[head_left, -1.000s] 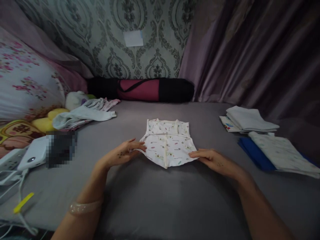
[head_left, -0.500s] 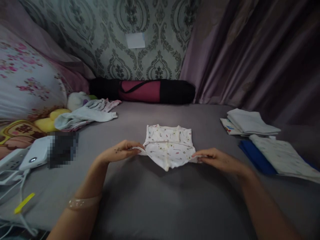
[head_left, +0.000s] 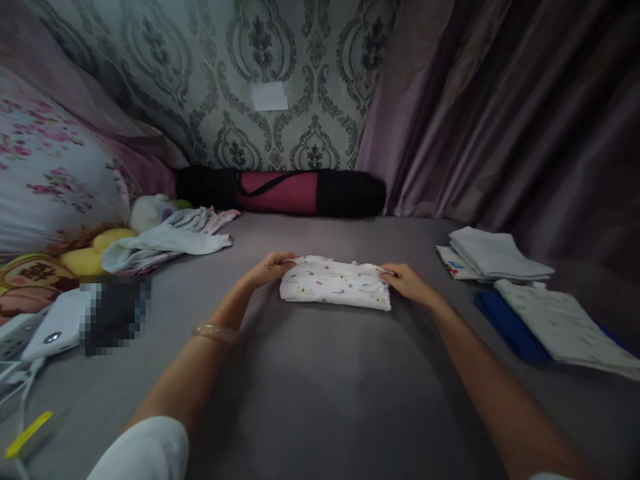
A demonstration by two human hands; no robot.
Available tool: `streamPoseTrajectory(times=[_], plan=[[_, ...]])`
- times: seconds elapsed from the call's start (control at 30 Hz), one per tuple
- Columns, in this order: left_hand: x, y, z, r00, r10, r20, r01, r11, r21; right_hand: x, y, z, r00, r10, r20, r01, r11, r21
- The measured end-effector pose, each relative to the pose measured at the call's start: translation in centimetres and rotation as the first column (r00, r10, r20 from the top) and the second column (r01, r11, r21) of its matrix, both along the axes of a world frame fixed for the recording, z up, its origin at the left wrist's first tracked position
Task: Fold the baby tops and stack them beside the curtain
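Gray bed [head_left: 320, 393], a folded, printed white garment [head_left: 335, 285] at its middle: left hand [head_left: 270, 269] and right hand [head_left: 409, 283] pinch its far corners, sensible holds for seemingly light, floppy cloth.

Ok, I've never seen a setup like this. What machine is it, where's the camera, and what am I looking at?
There's no machine: these are a person's own two bare hands. The single camera is worn on the head, looking forward and down, so the view is roughly the wearer's.

The left hand and right hand each pinch one far corner of a folded, printed cloth, on a grey sheet.

On the right lie a white cloth and a blue cloth, the blue one partly under a pale cloth. On the left are loose clothes and a floral pillow. A black and red bag lies along the back.
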State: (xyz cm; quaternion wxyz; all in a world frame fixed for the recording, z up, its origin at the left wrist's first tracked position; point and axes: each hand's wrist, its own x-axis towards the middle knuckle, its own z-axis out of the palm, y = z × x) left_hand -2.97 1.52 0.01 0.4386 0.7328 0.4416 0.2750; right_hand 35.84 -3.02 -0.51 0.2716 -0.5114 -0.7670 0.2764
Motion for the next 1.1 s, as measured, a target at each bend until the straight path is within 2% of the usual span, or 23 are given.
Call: streamPoseTrajectory(times=[0.1,0.2,0.33,0.4,0.5,0.6,0.67,0.77,0.87,0.93,1.03,1.1], plan=[[0.4,0.6,-0.8,1.000,0.028,-0.007,-0.028,0.999,0.015,0.2,0.8,-1.2,1.000,-0.020,0.018,0.020,1.000,-0.005],[0.4,0.7,-0.7,0.995,0.046,-0.089,-0.040,0.996,0.076,-0.1,1.0,-1.4,0.992,-0.066,0.107,0.066,0.998,-0.001],[0.7,1.0,-0.3,0.962,0.066,-0.264,-0.037,0.993,0.111,-1.6,1.2,-0.3,0.964,-0.100,0.246,0.098,0.995,0.020],[1.5,1.3,-0.1,0.938,0.086,-0.335,-0.052,0.993,0.109,-2.7,1.6,0.3,0.959,-0.105,0.263,0.116,0.993,-0.027],[3.4,1.9,0.1,0.894,0.127,-0.430,-0.060,0.984,0.166,-4.4,2.3,1.1,0.941,-0.171,0.293,0.215,0.968,-0.127],[5.4,2.1,0.2,0.868,0.110,-0.485,0.001,0.975,0.222,-5.8,3.0,1.7,0.909,-0.240,0.342,0.307,0.939,-0.158],[6.6,2.2,0.2,0.862,0.080,-0.501,0.041,0.973,0.227,-6.4,3.4,1.8,0.896,-0.236,0.376,0.320,0.930,-0.181],[7.8,2.3,0.0,0.861,0.043,-0.507,0.068,0.978,0.197,-6.6,3.7,1.7,0.923,-0.156,0.351,0.255,0.932,-0.259],[8.3,2.2,-0.1,0.887,0.028,-0.462,0.057,0.984,0.168,-6.3,3.6,1.4,0.976,-0.075,0.202,0.133,0.948,-0.290],[8.2,2.1,-0.1,0.913,0.040,-0.405,0.038,0.982,0.183,-6.2,3.3,1.3,0.996,-0.036,0.088,0.056,0.967,-0.249],[7.7,1.7,-0.2,0.970,0.016,-0.242,0.024,0.986,0.163,-6.2,2.6,1.6,0.998,0.033,-0.044,-0.041,0.984,-0.175],[7.4,1.4,-0.1,0.996,-0.058,-0.066,0.064,0.994,0.094,-6.3,2.2,1.9,0.989,0.075,-0.128,-0.096,0.982,-0.165]])
